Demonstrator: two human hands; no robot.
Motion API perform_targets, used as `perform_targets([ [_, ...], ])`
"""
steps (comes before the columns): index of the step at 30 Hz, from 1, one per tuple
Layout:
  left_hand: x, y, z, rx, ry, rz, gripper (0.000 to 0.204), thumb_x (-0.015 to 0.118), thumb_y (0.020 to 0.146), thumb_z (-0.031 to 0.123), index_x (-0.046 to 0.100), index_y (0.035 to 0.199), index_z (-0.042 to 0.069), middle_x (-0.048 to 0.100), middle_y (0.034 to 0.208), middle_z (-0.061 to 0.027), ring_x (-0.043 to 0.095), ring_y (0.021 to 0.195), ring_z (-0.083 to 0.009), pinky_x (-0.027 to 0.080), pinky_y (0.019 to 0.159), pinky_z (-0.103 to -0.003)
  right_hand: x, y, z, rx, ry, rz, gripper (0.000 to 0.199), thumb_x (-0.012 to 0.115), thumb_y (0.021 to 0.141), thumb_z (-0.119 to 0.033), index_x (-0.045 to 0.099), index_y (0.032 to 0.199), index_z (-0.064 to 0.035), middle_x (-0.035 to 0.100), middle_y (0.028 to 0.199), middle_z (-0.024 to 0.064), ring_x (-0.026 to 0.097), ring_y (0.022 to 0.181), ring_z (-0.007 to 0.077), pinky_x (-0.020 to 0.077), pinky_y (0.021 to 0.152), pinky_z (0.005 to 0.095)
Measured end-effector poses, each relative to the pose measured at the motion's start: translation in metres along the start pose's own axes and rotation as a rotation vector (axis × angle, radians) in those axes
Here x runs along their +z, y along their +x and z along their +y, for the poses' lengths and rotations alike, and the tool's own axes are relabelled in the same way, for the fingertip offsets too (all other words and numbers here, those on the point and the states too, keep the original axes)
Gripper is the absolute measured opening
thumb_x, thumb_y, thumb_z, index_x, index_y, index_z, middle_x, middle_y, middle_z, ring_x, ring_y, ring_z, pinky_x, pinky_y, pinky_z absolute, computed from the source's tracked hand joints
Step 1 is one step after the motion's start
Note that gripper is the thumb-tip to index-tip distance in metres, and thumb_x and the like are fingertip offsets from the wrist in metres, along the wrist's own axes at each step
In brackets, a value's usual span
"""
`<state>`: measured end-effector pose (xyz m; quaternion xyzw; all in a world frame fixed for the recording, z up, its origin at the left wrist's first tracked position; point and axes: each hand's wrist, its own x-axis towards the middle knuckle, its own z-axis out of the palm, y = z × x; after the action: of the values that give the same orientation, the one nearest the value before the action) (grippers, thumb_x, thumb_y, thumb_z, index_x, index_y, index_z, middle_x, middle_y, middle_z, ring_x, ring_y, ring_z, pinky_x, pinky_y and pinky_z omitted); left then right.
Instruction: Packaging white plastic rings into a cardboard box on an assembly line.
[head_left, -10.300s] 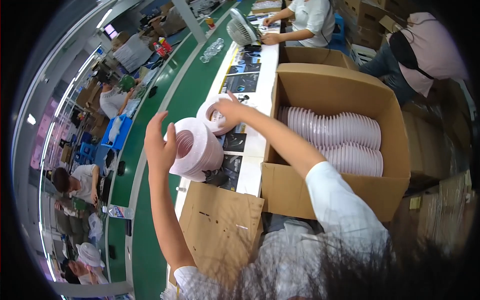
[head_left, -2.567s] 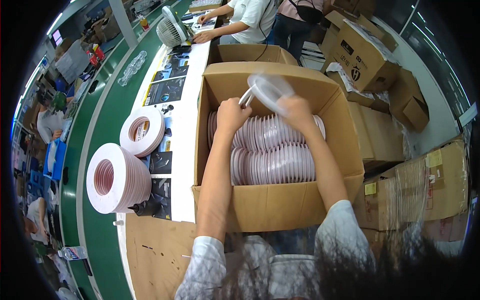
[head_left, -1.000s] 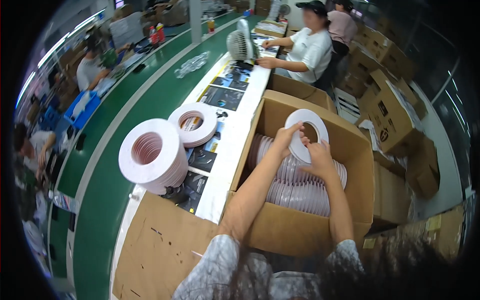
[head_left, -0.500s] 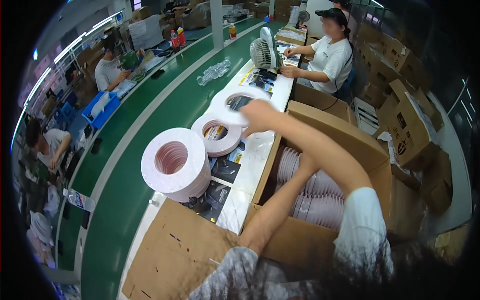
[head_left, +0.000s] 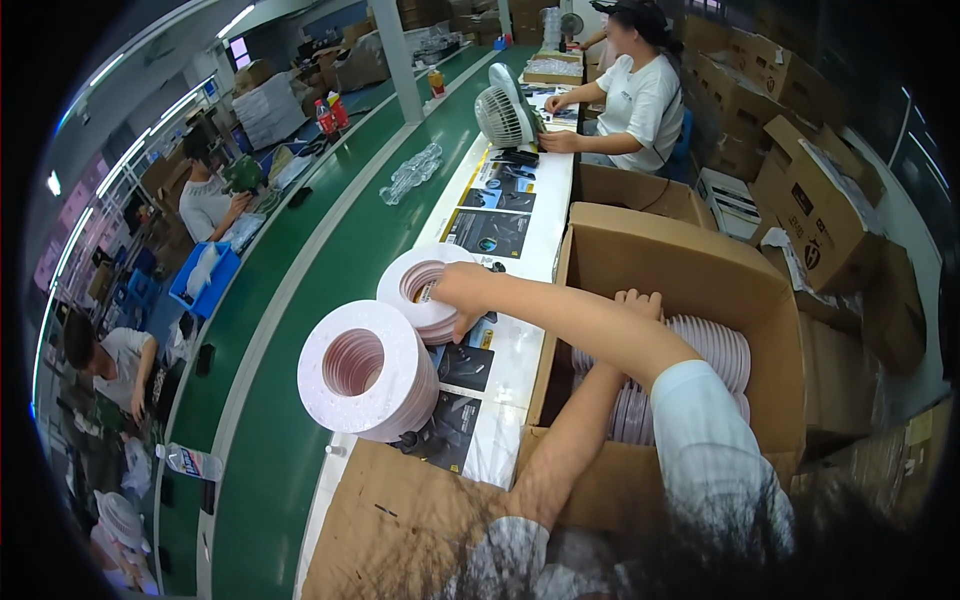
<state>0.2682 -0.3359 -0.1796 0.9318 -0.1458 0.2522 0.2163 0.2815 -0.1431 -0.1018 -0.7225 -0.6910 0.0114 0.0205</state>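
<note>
My right hand reaches across to the left and grips the near rim of a short stack of flat white rings, thumb down its side and fingers at the hole. Nearer to me stands a taller stack of the same rings, pinkish inside the hole. My left hand is over the open cardboard box, partly hidden behind my right forearm. Its visible fingertips are apart and nothing shows in them. Rows of white rings stand on edge inside the box.
A green conveyor belt runs along the left of the white table. A white fan and crumpled clear plastic lie ahead. Flat cardboard lies close to me. A co-worker sits beyond the box; others work across the belt.
My right hand has brought a white ring down and nearer, from above the table onto the short stack. My left hand has risen inside the box, so its fingertips now show. The view has shifted.
</note>
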Motion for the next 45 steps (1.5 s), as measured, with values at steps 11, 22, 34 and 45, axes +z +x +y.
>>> perform_targets([
  [11,0.011,0.004,0.007,0.001,-0.016,-0.131,0.019,0.060,0.082,0.023,0.059,0.091,0.007,0.067,0.087,-0.0132,0.058,0.093,-0.0304,0.040,0.085,-0.044,0.018,-0.011,-0.003,0.082,0.021,-0.027,0.048,0.080,0.060,-0.044,0.071,0.088,-0.0055,0.069,0.089,0.0156,0.064,0.092,0.0335,0.0367,0.103,0.0425],
  [22,0.006,-0.009,-0.032,0.049,0.067,-0.153,0.016,0.062,0.077,0.021,0.064,0.081,0.005,0.067,0.087,-0.0143,0.060,0.088,-0.0357,0.045,0.078,-0.050,-0.073,-0.224,0.048,0.393,0.093,0.756,0.038,0.064,0.079,-0.032,0.067,0.103,-0.0034,0.069,0.094,0.0165,0.066,0.086,0.0347,0.0524,0.080,0.0413],
  [34,0.018,-0.004,-0.009,0.067,-0.045,-0.393,0.016,0.058,0.075,0.013,0.067,0.083,0.002,0.068,0.085,-0.0194,0.064,0.086,-0.0364,0.052,0.079,-0.046,0.175,-0.595,0.000,1.603,0.245,-0.572,0.035,0.056,0.076,-0.019,0.069,0.100,0.0027,0.065,0.107,0.0252,0.067,0.093,0.0340,0.0530,0.083,0.0386],
  [45,0.014,-0.007,-0.010,0.010,-0.104,-0.464,0.016,0.058,0.076,0.013,0.068,0.081,0.002,0.065,0.094,-0.0228,0.062,0.088,-0.0380,0.051,0.080,-0.046,0.222,-0.631,-0.001,1.946,0.826,-0.131,0.040,0.064,0.076,-0.004,0.061,0.114,0.0053,0.062,0.114,0.0215,0.062,0.102,0.0358,0.0552,0.077,0.0517],
])
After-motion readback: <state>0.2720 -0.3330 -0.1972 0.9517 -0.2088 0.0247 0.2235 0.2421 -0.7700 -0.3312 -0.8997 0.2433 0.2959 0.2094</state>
